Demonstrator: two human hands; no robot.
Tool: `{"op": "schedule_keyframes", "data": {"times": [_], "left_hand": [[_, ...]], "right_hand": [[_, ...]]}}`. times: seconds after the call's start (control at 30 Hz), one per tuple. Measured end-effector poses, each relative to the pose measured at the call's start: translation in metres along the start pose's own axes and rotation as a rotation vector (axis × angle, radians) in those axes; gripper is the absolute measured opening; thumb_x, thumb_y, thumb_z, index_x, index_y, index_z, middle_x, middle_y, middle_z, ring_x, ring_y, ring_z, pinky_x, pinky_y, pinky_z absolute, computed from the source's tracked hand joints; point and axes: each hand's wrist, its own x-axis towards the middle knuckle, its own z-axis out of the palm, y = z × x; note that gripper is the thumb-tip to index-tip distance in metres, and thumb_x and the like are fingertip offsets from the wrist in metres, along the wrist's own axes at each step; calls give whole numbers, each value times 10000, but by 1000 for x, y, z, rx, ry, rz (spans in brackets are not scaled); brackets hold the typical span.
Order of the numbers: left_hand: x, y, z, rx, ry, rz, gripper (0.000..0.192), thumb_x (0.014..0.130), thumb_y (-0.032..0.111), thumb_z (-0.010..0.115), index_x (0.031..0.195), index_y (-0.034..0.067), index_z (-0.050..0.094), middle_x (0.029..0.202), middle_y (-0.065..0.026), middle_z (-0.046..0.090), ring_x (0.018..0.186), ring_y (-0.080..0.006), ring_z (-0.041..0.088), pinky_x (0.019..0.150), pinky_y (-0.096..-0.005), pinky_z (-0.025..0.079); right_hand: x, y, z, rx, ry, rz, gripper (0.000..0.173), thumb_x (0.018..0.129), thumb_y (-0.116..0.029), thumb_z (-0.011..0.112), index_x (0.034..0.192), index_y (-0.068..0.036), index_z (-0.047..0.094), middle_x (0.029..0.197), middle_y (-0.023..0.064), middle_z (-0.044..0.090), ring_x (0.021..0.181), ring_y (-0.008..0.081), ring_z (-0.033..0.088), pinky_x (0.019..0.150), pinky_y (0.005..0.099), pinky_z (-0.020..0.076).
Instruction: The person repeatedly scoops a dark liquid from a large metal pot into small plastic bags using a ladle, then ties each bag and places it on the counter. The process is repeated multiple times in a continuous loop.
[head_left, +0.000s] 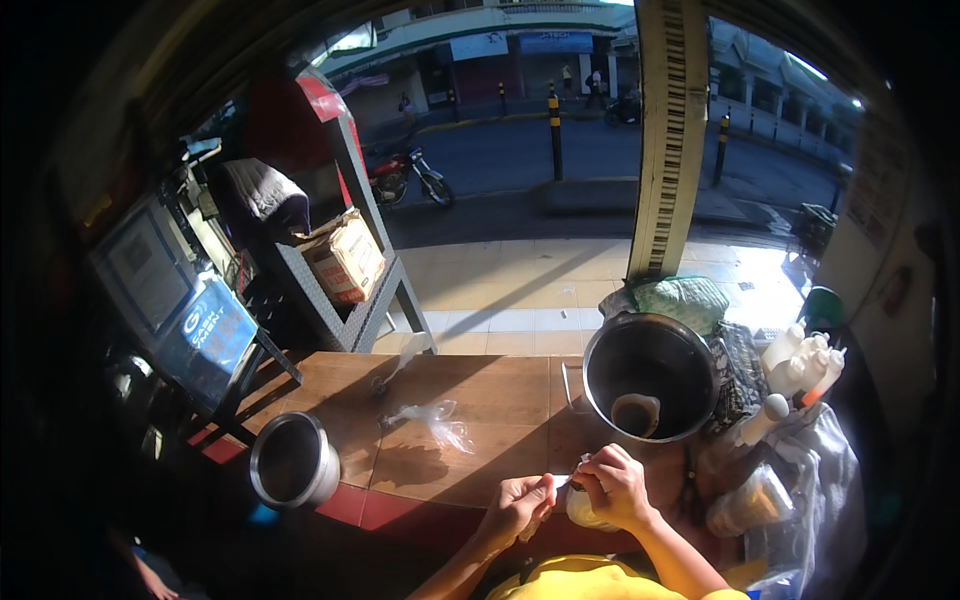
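Close in front of my yellow shirt, both hands meet at the near edge of the brown tiled counter (480, 382). My left hand (519, 504) pinches one end of a small white strip (561, 481), perhaps plastic or paper. My right hand (616, 484) has its fingers closed around the other end. Just under the right hand is a pale, rounded container or bag (588, 511), partly hidden by the fingers; what it is I cannot tell. A clear plastic bag (439, 426) with a gathered end lies on the counter ahead of my left hand.
A large dark pot (592, 390) with a ladle-like vessel (636, 415) inside stands at right. White squeeze bottles (806, 361) and wrapped plastic goods (754, 502) crowd the far right. At left are a steel pot (330, 472), a framed sign stand (217, 330) and a cardboard box (345, 259).
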Motion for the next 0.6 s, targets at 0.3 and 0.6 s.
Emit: {"op": "schedule_keyframes", "data": {"times": [0.3, 0.6], "left_hand": [[-4, 0, 12, 1021, 396, 689, 165, 891, 162, 693, 1031, 75, 681, 902, -106, 668, 853, -286, 583, 761, -383, 466], [-7, 8, 9, 629, 217, 645, 150, 874, -9, 639, 995, 69, 684, 1055, -74, 679, 898, -246, 620, 870, -364, 448]], "right_hand": [[-6, -4, 2, 332, -105, 275, 91, 759, 40, 712, 832, 1, 676, 736, 73, 574, 589, 159, 546, 527, 271, 425], [-18, 1, 10, 846, -243, 605, 75, 850, -22, 654, 861, 44, 686, 831, 27, 566, 783, 78, 546, 628, 230, 406]]}}
